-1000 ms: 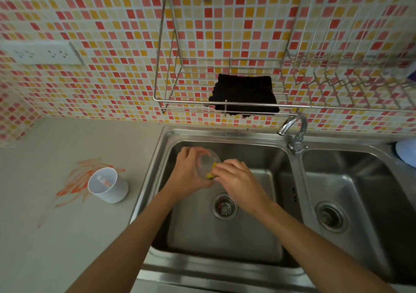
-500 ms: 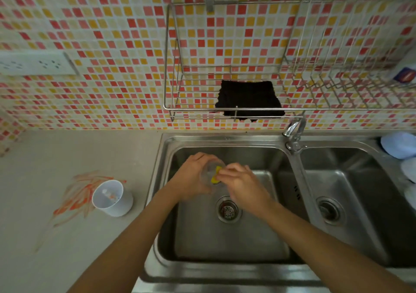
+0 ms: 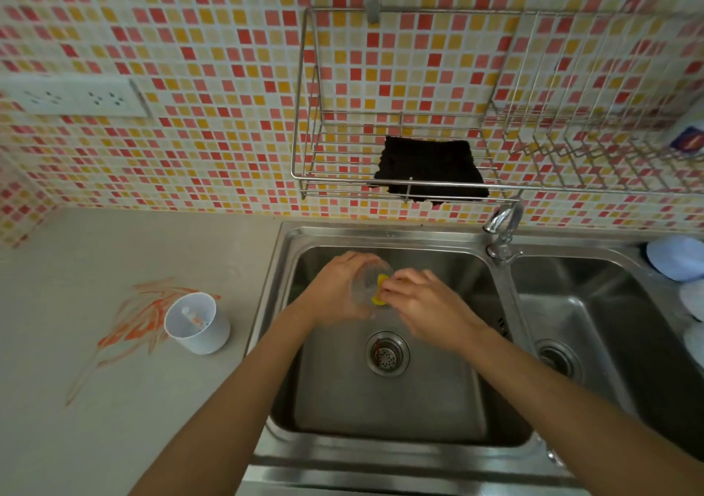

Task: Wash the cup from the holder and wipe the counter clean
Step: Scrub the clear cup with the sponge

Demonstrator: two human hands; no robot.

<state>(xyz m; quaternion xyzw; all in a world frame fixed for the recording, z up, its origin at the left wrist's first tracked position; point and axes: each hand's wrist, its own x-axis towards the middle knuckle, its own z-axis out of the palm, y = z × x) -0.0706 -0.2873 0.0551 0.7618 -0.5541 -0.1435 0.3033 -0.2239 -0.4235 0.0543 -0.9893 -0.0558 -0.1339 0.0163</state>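
Note:
Over the left sink basin (image 3: 381, 411) my left hand (image 3: 335, 290) grips a clear cup (image 3: 365, 286), its mouth turned toward my right hand. My right hand (image 3: 423, 305) pinches a yellow sponge (image 3: 380, 290) pressed into the cup's mouth; most of the sponge is hidden by my fingers. On the grey counter (image 3: 114, 419) to the left lies an orange smear (image 3: 141, 320), with a white holder (image 3: 198, 324) standing at its right edge.
A wire rack (image 3: 304, 114) on the tiled wall holds a black cloth (image 3: 430, 170). The tap (image 3: 503, 229) stands between the two basins. Pale blue dishes (image 3: 676, 257) sit at the far right. A socket strip (image 3: 72, 97) is on the left wall.
The view has shifted, so the sink and hands sit lower and further right. Both hands keep hold of the cup and sponge; the sponge has moved slightly at the cup's mouth.

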